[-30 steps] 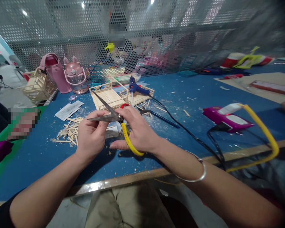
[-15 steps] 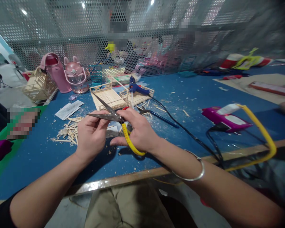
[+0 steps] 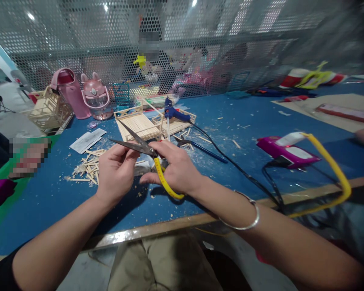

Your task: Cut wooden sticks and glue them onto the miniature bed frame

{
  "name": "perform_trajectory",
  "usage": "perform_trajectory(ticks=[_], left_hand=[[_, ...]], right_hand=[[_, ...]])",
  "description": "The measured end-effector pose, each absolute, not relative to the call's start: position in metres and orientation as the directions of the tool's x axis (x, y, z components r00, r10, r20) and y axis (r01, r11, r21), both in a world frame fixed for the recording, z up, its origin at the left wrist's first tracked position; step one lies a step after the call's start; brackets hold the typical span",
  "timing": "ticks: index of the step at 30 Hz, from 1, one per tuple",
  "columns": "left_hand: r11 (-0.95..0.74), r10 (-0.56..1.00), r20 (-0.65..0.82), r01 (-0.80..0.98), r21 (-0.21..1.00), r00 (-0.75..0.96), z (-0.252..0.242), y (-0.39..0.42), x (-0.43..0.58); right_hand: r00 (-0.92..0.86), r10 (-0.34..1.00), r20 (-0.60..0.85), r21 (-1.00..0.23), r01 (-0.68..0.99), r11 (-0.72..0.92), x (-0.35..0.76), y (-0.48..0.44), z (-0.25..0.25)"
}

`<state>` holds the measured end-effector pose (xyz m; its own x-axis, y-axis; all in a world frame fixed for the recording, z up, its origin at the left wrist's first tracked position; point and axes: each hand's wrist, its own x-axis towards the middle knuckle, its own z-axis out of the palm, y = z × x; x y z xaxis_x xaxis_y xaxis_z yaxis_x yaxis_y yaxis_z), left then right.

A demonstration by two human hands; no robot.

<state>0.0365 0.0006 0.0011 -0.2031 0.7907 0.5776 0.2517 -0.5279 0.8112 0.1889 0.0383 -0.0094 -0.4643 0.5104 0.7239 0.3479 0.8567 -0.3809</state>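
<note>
My right hand (image 3: 182, 167) is closed around the yellow-wrapped handles of a pair of scissors (image 3: 164, 180). Their dark blades are spread apart and point to the upper left. Close beside the blades, my left hand (image 3: 115, 169) is pinched, thumb against fingers. The lower blade passes over its fingertips, so whatever is between them is hidden. Beyond the hands sits a small model of thin wooden sticks (image 3: 139, 123), with a blue glue gun (image 3: 176, 113) on it. Loose cut sticks (image 3: 92, 167) lie in a pile left of my left hand.
Blue-handled pliers (image 3: 206, 149) lie to the right of the model. A purple device (image 3: 291, 153) with a yellow strip stands farther right, cables trailing. Paper slips (image 3: 87, 140), a pink bottle (image 3: 75, 97) and a clear-and-pink cup (image 3: 97, 99) are at left. A perforated metal screen (image 3: 109, 40) borders the back.
Both hands and the scissors hold nearly the same pose. The view has shifted very slightly.
</note>
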Motion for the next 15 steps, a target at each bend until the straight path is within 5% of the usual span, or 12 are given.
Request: perform_trajectory(ticks=[10, 15], left_hand=[[-0.495, 0.819, 0.546, 0.263, 0.828, -0.177, 0.0044, 0.0002, 0.0351], [-0.449, 0.846, 0.485, 0.196, 0.872, -0.222, 0.0073, -0.0009, 0.0392]], right_hand=[[-0.461, 0.55, 0.696, -0.407, 0.379, 0.831, 0.1891, 0.0379, -0.0098], [-0.43, 0.621, 0.655, -0.516, 0.347, 0.784, 0.1861, 0.0376, -0.0063]])
